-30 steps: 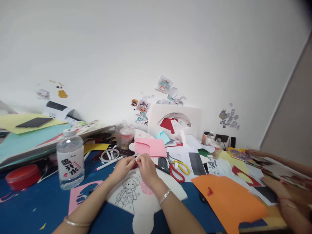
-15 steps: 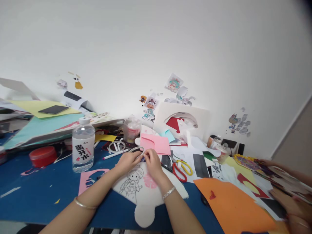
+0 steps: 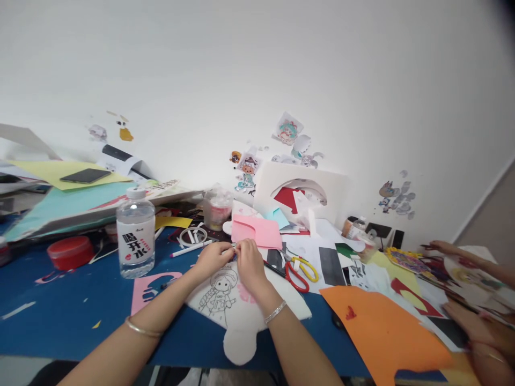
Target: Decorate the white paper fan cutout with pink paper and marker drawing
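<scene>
The left hand [image 3: 215,257] and the right hand [image 3: 250,262] met above the upper part of a white fan-shaped sheet [image 3: 277,308], fingers bent inward and tips close together. Their knuckles hid whatever lay between the fingertips, so whether either hand gripped anything could not be told.

The sheet lay on the blue table [image 3: 193,338], its rounded tab towards the wearer. It bore a line drawing of a figure with a braid [image 3: 219,292] and a pink print [image 3: 246,294], partly covered by the right hand.

The left forearm overlapped a pink cut-out sheet [image 3: 140,295], beside a water bottle [image 3: 137,236]. A white marker [image 3: 191,250] lay near the left hand. Right of the right hand lay scissors [image 3: 300,274] with 1 red and 1 yellow handle loop; their blades were hard to make out. An orange sheet [image 3: 382,327] partly hid a dark object [image 3: 337,320], too obscured to identify. At the right edge, 2 hands of another person [image 3: 466,319] showed, blurred, their arms cut off by the frame.
</scene>
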Demonstrator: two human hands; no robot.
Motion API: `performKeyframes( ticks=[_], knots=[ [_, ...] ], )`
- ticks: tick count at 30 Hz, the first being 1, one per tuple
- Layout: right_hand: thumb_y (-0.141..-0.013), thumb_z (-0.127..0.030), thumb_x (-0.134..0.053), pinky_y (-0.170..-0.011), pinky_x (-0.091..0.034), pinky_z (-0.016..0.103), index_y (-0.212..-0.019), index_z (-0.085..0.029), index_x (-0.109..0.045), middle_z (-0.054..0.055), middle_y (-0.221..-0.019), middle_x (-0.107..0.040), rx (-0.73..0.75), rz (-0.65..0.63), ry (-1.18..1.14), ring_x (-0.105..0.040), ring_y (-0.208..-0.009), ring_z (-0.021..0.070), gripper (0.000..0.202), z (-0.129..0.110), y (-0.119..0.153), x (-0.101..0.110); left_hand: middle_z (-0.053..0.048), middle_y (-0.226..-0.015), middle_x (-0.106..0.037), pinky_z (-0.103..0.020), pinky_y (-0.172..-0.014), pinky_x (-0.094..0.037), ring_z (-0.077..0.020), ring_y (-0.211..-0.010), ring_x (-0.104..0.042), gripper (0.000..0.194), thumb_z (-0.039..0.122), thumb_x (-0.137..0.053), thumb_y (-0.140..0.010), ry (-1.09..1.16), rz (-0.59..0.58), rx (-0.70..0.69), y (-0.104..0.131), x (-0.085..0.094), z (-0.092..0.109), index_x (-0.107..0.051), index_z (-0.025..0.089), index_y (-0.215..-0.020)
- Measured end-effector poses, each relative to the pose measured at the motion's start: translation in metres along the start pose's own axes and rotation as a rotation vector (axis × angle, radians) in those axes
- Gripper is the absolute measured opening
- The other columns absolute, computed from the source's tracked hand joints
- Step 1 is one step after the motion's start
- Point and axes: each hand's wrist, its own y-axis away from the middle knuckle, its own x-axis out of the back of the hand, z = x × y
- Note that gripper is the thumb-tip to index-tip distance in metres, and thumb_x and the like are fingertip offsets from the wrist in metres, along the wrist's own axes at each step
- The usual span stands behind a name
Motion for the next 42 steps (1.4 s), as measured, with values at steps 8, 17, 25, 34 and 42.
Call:
performKeyframes(
  ticks=[8, 17, 25, 34, 42],
  knots=[
    [-0.087, -0.011, -0.038, -0.070, -0.040, 0.032, -0.082, -0.020, -0.047, 0.005, -0.083, -0.052, 0.057, 0.025, -0.074, -0.045, -0.080, 0.0199, 0.014, 0.002, 0.000, -0.003, 0.004, -0.039, -0.042, -0.024, -0.051, -0.033, -0.0123, -0.045, -0.043, 0.027, 0.032, -0.034, -0.067, 0.202, -0.016, 0.008, -0.002, 0.000, 0.002, -0.035, 0.022, -0.042],
    [-0.086, -0.015, -0.034, -0.071, -0.039, 0.031, -0.076, -0.021, -0.041, 0.003, -0.078, -0.047, 0.003, 0.162, -0.333, -0.045, -0.075, 0.0174, 0.014, 0.009, 0.001, 0.009, 0.004, -0.040, -0.039, -0.025, -0.047, -0.031, -0.0129, -0.042, -0.039, 0.030, 0.032, -0.025, -0.075, 0.193, 0.153, 0.108, -0.010, 0.015, -0.026, -0.038, 0.022, -0.050],
    [-0.079, -0.034, -0.050, -0.073, -0.043, 0.028, -0.078, -0.020, -0.048, 0.000, -0.076, -0.052, -0.336, 0.100, -0.874, -0.051, -0.073, 0.0143, 0.014, 0.018, -0.004, 0.004, 0.002, -0.056, -0.052, -0.025, -0.057, -0.034, -0.0151, -0.056, -0.049, 0.034, 0.041, -0.033, -0.084, 0.037, 0.041, -0.077, -0.007, 0.009, -0.028, -0.050, 0.020, -0.062],
    [-0.078, -0.038, -0.050, -0.068, -0.046, 0.027, -0.082, -0.021, -0.049, 0.001, -0.077, -0.057, -0.376, 0.021, -0.957, -0.055, -0.068, 0.0130, 0.018, 0.021, -0.004, -0.002, -0.005, -0.068, -0.058, -0.032, -0.067, -0.039, -0.0219, -0.068, -0.055, 0.022, 0.031, -0.040, -0.082, -0.133, 0.114, -0.025, -0.006, 0.002, -0.045, -0.058, 0.018, -0.079],
    [-0.081, -0.016, -0.052, -0.080, -0.039, 0.030, -0.085, -0.020, -0.058, 0.003, -0.086, -0.057, -0.032, -0.012, -0.467, -0.051, -0.087, 0.0166, 0.009, 0.011, 0.002, 0.009, -0.010, -0.086, -0.060, -0.038, -0.087, -0.038, -0.0256, -0.090, -0.053, 0.026, 0.033, -0.042, -0.076, 0.020, 0.137, -0.029, -0.012, 0.006, -0.044, -0.061, 0.016, -0.079]
  ],
)
